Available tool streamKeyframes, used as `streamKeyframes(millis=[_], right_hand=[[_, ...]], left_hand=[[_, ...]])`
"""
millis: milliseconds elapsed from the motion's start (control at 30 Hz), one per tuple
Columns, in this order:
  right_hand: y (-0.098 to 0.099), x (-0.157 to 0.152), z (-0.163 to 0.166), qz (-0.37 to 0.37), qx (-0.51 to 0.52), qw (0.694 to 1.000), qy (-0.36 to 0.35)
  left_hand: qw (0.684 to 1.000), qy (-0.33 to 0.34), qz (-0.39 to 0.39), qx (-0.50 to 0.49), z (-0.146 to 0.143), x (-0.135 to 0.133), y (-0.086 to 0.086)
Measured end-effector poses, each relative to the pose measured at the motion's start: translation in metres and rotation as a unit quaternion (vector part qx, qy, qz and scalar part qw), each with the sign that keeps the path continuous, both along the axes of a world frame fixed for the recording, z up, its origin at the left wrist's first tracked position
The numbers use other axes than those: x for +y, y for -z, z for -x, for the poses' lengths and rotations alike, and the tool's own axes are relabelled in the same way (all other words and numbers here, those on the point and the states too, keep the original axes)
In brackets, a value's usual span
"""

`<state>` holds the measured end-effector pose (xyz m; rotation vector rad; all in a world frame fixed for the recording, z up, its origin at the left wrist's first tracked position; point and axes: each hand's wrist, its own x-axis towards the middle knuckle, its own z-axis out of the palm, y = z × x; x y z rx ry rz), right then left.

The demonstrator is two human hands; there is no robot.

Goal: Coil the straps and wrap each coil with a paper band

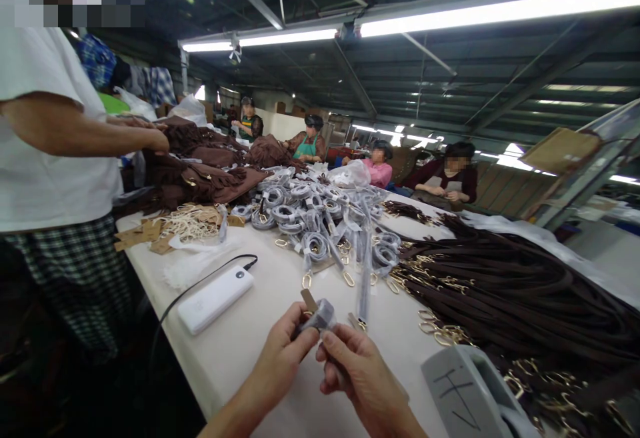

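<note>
Just above the near part of the table, my left hand (287, 341) is closed on a small folded, plastic-wrapped strap (324, 315). A flat tan piece (309, 300) sticks up beside its thumb. My right hand (353, 361) pinches the same wrapped bundle from the other side, its fingers curled and partly hiding it. Beyond the hands lies a heap of coiled straps in clear plastic (315, 246), with gold metal clasps showing. A long wrapped strap (365, 278) runs from that heap toward my right hand.
A white power bank (215, 299) with a black cable lies at left. Dark brown straps (500, 285) with gold hooks spread over the right side, behind a grey tape dispenser (475, 391). Brown fabric (215, 181) is piled at far left near a standing person (55, 145). Several people sit beyond.
</note>
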<state>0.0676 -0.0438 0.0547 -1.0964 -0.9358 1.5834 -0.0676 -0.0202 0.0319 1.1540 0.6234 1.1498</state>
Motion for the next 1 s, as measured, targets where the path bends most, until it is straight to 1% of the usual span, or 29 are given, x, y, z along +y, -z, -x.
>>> streamKeyframes(millis=[67, 133, 233, 300, 367, 433, 500, 533, 567, 633, 700, 767, 833, 933, 1000], right_hand=[[-0.008, -0.003, -0.008, 0.032, -0.014, 0.998, -0.045], [-0.014, -0.006, -0.014, 0.048, -0.043, 0.997, -0.052], [-0.018, -0.009, -0.021, 0.021, -0.066, 0.997, -0.016], [-0.018, -0.01, -0.026, -0.01, -0.05, 0.999, -0.017], [-0.019, -0.009, -0.032, -0.039, -0.028, 0.998, -0.048], [-0.02, -0.009, -0.04, -0.067, -0.009, 0.992, -0.11], [-0.021, -0.009, -0.046, -0.082, -0.008, 0.982, -0.168], [-0.022, -0.009, -0.048, -0.085, -0.019, 0.98, -0.177], [-0.023, -0.009, -0.049, -0.089, -0.039, 0.981, -0.171], [-0.024, -0.009, -0.049, -0.106, -0.093, 0.982, -0.128], [-0.025, -0.009, -0.047, -0.129, -0.129, 0.979, -0.094], [-0.025, -0.01, -0.046, -0.142, -0.14, 0.977, -0.077], [-0.026, -0.012, -0.047, -0.133, -0.14, 0.978, -0.075], [-0.028, -0.015, -0.049, -0.097, -0.133, 0.982, -0.091], [-0.029, -0.015, -0.048, -0.092, -0.129, 0.983, -0.09]], left_hand=[[1.0, 0.014, 0.007, 0.005, 0.008, 0.004, -0.006], [0.999, 0.032, 0.025, 0.008, 0.014, 0.006, -0.011], [0.999, 0.037, 0.022, 0.027, 0.02, 0.006, -0.016], [0.998, 0.038, -0.003, 0.052, 0.022, 0.006, -0.018], [0.996, 0.042, -0.018, 0.074, 0.023, 0.005, -0.017], [0.995, 0.055, -0.02, 0.081, 0.023, 0.004, -0.016], [0.994, 0.068, -0.022, 0.08, 0.024, 0.003, -0.014], [0.993, 0.073, -0.028, 0.083, 0.024, 0.002, -0.015], [0.992, 0.08, -0.034, 0.089, 0.024, 0.002, -0.016], [0.989, 0.097, -0.04, 0.1, 0.024, 0.0, -0.02], [0.987, 0.122, -0.023, 0.106, 0.023, -0.002, -0.026], [0.985, 0.143, -0.002, 0.098, 0.022, -0.003, -0.031], [0.985, 0.158, 0.021, 0.07, 0.021, -0.002, -0.033], [0.983, 0.174, 0.063, 0.015, 0.021, 0.001, -0.029], [0.981, 0.182, 0.069, 0.012, 0.021, 0.004, -0.026]])
